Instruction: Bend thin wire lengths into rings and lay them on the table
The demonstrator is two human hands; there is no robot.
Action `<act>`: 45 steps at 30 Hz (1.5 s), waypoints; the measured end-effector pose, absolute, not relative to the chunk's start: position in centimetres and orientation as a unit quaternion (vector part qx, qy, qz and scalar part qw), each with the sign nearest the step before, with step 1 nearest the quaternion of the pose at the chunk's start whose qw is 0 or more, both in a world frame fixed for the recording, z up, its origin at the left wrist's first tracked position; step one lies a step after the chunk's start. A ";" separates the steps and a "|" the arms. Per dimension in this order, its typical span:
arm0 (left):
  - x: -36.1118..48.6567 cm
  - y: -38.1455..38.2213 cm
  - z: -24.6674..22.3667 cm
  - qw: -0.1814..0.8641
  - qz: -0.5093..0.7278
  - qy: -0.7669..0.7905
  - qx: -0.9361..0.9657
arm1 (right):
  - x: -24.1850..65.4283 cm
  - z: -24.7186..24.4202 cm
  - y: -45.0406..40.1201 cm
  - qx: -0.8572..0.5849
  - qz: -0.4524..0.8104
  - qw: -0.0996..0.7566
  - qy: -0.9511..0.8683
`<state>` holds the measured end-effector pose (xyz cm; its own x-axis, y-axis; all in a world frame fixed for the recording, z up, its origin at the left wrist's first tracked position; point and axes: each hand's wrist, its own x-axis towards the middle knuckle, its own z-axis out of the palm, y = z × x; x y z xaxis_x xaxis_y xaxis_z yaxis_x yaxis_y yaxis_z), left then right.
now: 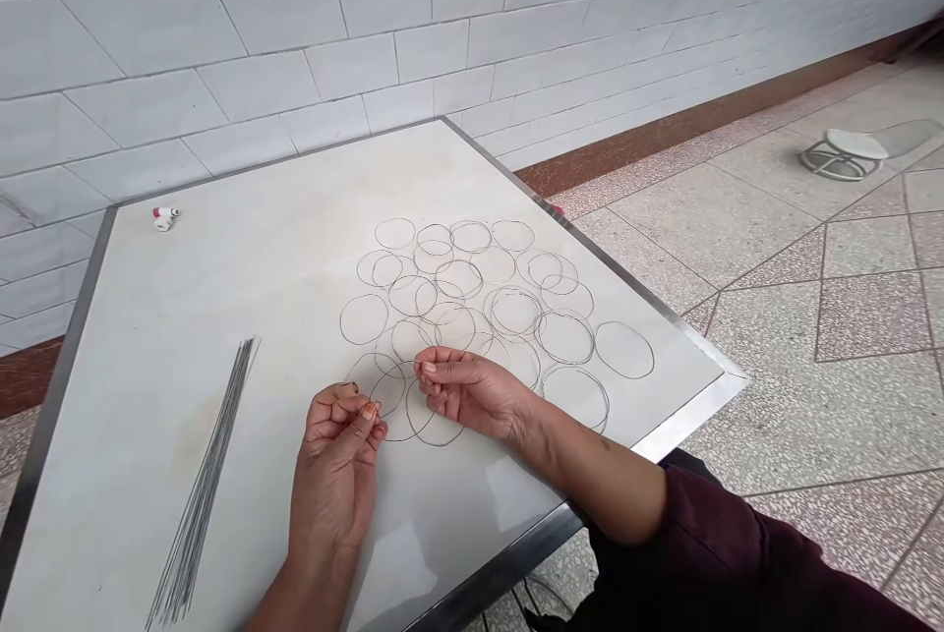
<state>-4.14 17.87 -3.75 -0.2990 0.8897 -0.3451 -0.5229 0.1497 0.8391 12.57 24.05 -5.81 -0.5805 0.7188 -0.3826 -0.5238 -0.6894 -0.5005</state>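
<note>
My left hand point(341, 460) is over the near part of the white table, thumb and fingertips pinched together. To its right, my right hand point(472, 391) also has its thumb and forefinger pressed together. A thin curved wire point(402, 438) appears to run between the two pinches, though its ends are hidden by my fingers and it blends with the rings behind. Many thin wire rings point(435, 313) lie spread and overlapping just beyond my hands. Left of my left hand lies a bundle of straight wires point(206, 489), loosely fanned at its near end.
The white table point(243, 268) has a metal edge and stands by a white tiled wall point(280, 13). A small white and red object point(165, 218) sits in its far left corner. On the speckled floor at the right stands a low round stool point(845, 153).
</note>
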 end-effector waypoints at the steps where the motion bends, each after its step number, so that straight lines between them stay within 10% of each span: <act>1: -4.1 17.9 -3.8 0.565 0.625 0.508 0.180 | 12.5 -5.8 24.0 -0.293 0.872 0.356 -0.164; 22: -4.2 17.7 -3.4 0.549 0.620 0.528 0.189 | 13.1 -5.8 24.2 -0.246 0.887 0.321 -0.223; 33: -4.4 17.7 -3.8 0.550 0.626 0.532 0.150 | 11.5 -7.2 22.2 -0.324 0.452 0.396 -0.731; 45: -4.0 17.6 -3.8 0.532 0.610 0.546 0.216 | 10.7 -8.1 22.1 -0.333 0.234 0.408 -0.817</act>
